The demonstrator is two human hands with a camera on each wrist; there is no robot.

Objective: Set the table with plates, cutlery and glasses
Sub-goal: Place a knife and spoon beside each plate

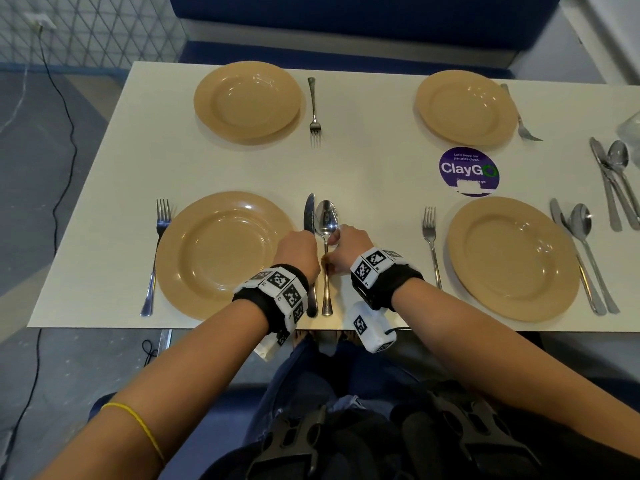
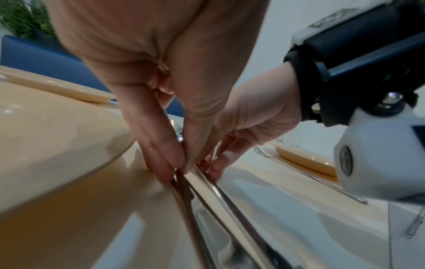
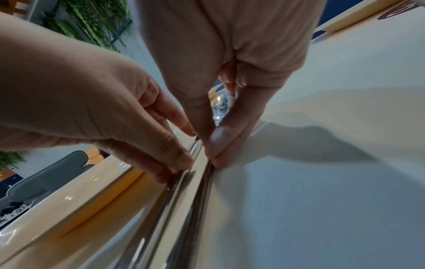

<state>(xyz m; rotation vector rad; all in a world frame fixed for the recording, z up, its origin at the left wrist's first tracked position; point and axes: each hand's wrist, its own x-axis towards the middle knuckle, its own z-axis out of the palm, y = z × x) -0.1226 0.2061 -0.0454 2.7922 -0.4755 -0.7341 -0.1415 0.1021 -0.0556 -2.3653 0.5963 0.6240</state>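
Side by side, a knife point(image 1: 309, 213) and spoon point(image 1: 326, 220) are pinched at their handles just right of the near-left plate point(image 1: 221, 254): the knife between thumb and fingertips of the left hand point(image 1: 299, 252), the spoon between those of the right hand point(image 1: 348, 251). Both pieces are laid flat on the table point(image 1: 374, 174).

Knife point(image 1: 309, 213) and spoon point(image 1: 326, 220), side by side
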